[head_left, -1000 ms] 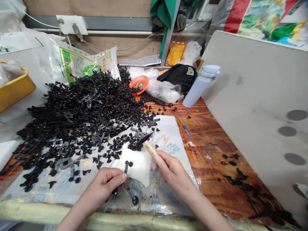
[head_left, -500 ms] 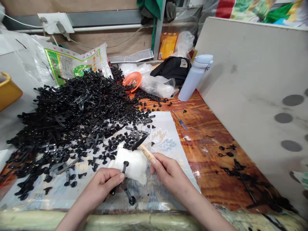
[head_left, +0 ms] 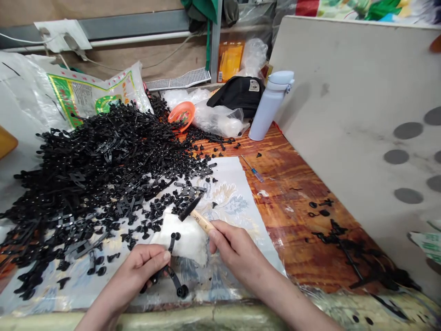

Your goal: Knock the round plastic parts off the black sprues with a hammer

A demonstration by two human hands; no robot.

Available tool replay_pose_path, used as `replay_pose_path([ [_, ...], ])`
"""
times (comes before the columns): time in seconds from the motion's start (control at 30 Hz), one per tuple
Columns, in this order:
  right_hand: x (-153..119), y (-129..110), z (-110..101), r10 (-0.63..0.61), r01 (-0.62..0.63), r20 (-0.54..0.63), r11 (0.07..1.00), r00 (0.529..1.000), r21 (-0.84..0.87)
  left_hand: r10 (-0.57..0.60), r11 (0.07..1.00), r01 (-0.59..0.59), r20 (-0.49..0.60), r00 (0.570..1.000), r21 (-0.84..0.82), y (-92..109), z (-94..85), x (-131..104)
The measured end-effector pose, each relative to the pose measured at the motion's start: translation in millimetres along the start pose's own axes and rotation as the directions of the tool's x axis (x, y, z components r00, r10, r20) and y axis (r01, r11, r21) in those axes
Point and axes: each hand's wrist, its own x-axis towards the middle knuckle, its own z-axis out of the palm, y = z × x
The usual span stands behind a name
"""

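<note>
My right hand (head_left: 229, 241) is closed round the pale wooden handle of a small hammer (head_left: 200, 221). Its dark, narrow head hangs over the white pad (head_left: 184, 236). Between thumb and fingers, my left hand (head_left: 146, 264) pinches a black jointed plastic part (head_left: 174, 278) with round ends. One end of this part rises in front of the pad; another points down to the right. More black pieces sit under my left fingers, partly hidden. The hammer and the black part are apart. Small black plugs (head_left: 160, 207) lie scattered just beyond the pad.
A large heap of black plastic parts (head_left: 106, 147) covers the left. Behind it stand a printed sack (head_left: 93, 94) and an orange dish (head_left: 182, 115). Farther right are a light blue bottle (head_left: 267, 108), a screwdriver (head_left: 255, 170), a grey board (head_left: 344, 92) and black scraps (head_left: 354, 253).
The whole view has shifted slightly, so things sit a little farther left. Both hands keep their grips on the hammer and the black part, with hardly any movement between them.
</note>
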Motion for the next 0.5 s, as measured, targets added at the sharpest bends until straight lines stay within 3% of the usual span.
replay_pose_path([
  [0.5, -5.5, -1.4, 0.3, -0.009, 0.01, 0.019, 0.999, 1.0, -0.038, -0.005, 1.0, 0.005, 0.058, 0.998, 0.008, 3.9, -4.1, 1.2],
])
